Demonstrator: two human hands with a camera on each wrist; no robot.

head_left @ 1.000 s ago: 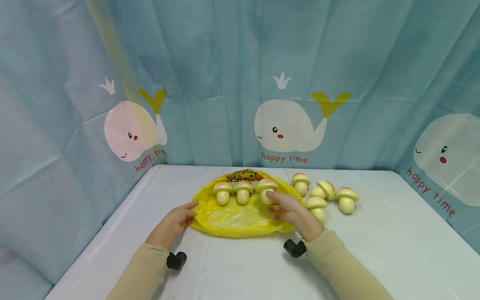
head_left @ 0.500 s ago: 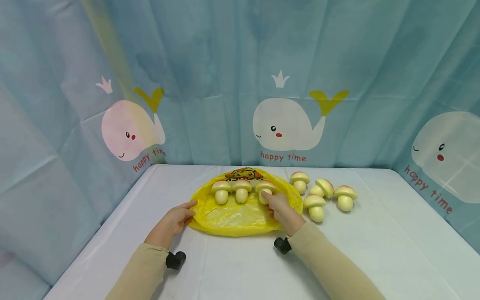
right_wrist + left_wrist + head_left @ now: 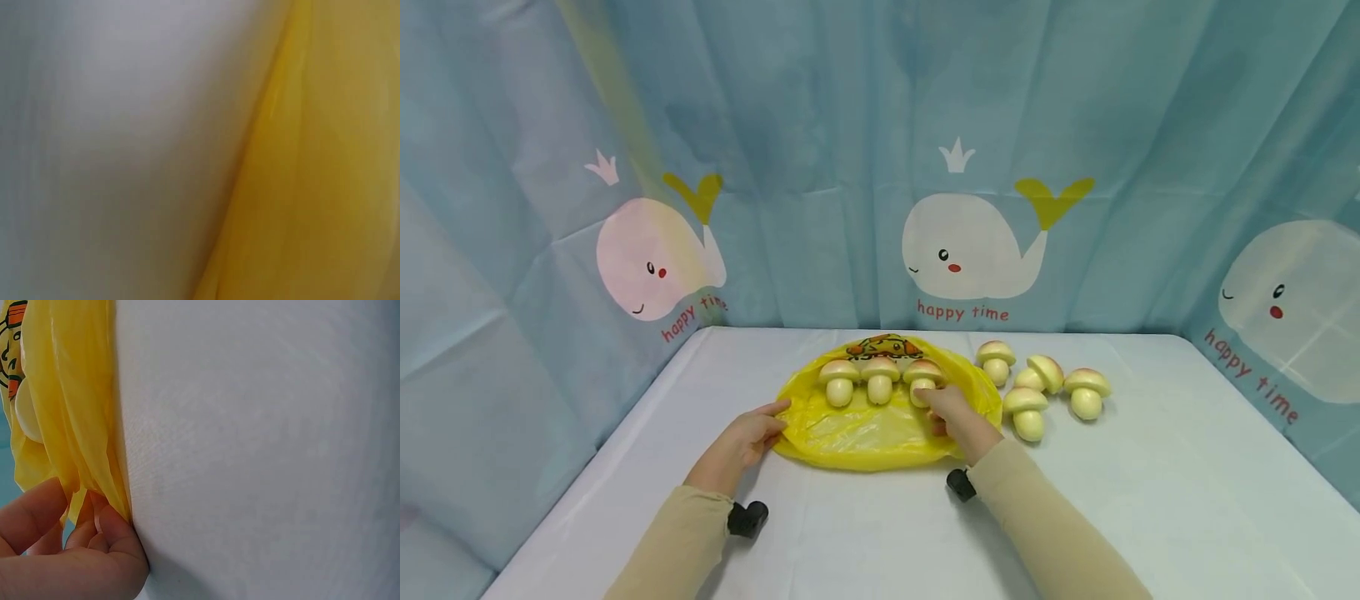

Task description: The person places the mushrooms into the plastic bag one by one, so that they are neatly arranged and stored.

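Observation:
A yellow plastic bag [image 3: 865, 433] with a printed cartoon lies spread with its mouth wide on the table. My left hand [image 3: 747, 440] pinches the bag's left edge; in the left wrist view thumb and fingers [image 3: 37, 512] meet at the gathered plastic. Inside the bag, a toy mushroom [image 3: 839, 382] and a second toy mushroom [image 3: 880, 379] stand side by side. To their right, my right hand [image 3: 953, 415] holds a third toy mushroom [image 3: 922, 372] by its stem. The right wrist view shows only blurred bag plastic [image 3: 312, 187] and table; the hand is hidden there.
Right of the bag, several more toy mushrooms [image 3: 1028, 410] lie in a loose group on the white table [image 3: 1150, 483]. A light blue curtain [image 3: 820, 167] with whale prints rises behind the table and along its sides.
My right hand has moved left and slightly inward with the third mushroom, bringing it close to the other two in the bag. The left hand keeps its place at the bag's edge.

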